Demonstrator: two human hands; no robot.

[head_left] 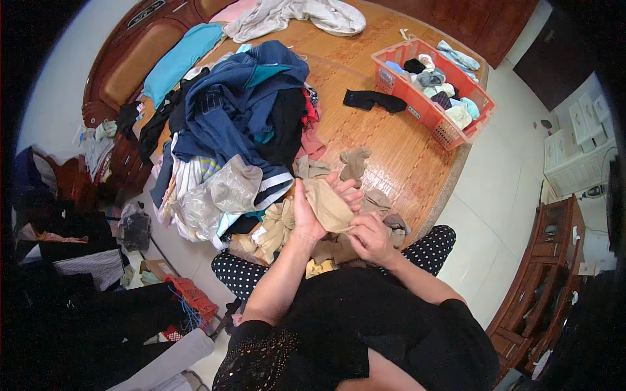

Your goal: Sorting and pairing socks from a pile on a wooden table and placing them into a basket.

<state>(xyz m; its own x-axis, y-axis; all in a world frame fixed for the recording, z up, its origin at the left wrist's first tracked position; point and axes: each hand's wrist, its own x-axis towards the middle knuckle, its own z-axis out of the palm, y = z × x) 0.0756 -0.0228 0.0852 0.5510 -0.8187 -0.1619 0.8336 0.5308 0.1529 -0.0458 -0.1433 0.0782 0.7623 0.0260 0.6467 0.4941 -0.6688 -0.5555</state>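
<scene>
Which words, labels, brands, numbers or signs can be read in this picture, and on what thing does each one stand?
None can be read.
Orange basket: side label, too small to read.
Headboard plaque: light marks, too blurred to tell if lettering.
Beige fabric at left hand and right hand: no lettering shows.

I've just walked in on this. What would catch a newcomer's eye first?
Probably the big heap of clothes, topped by dark blue fabric, on the left of the shiny brown mat. Next, the orange-red basket of small rolled-up cloth items near the mat's right edge. Nearest the person, a tan cloth piece lies across the open left hand, its edge pinched by the right hand.
</scene>
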